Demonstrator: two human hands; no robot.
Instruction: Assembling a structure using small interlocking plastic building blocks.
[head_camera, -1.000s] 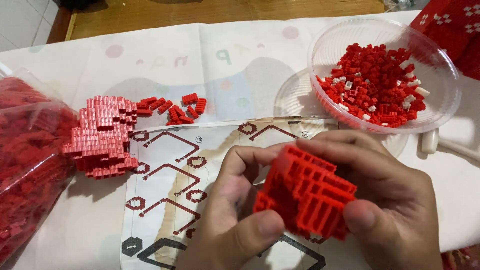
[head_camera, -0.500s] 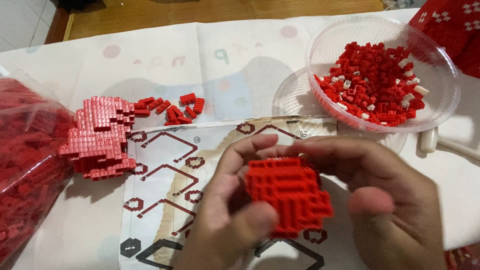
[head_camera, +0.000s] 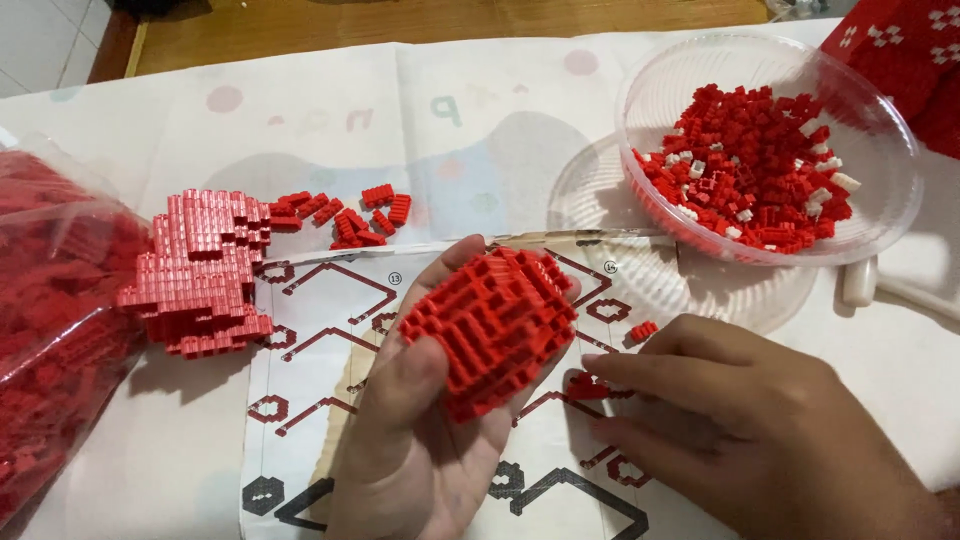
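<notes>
At the far left, a clear plastic bag of red micro-bricks lies on the pale printed tablecloth; it looks full, so a large stock appears unused. Just beside it sits 1 finished red brick sub-assembly with stepped edges, resting partly on the printed instruction sheet with red hexagon-and-line diagrams. A small scatter of loose red bricks lies near the sheet's upper edge.

At centre, the left hand is palm-up, fingers curled about a second red block assembly with a ribbed, layered face, which is cradled above the sheet and tilted toward the camera. To its right, the right hand rests palm-down on the sheet, fingers half-extended; its fingertips touch a small red brick piece. Whether the piece is pinched or only touched cannot be told. 1 more stray red brick lies near.

At upper right, a clear round plastic bowl holds mixed red and a few white bricks, set on a clear lid.

Judgement: the build is partway, with 2 sections assembled and many bricks left.

The sheet carries small circled step numbers near its top edge and black hexagon marks at the bottom. The bag and bowl bear no visible label.
</notes>
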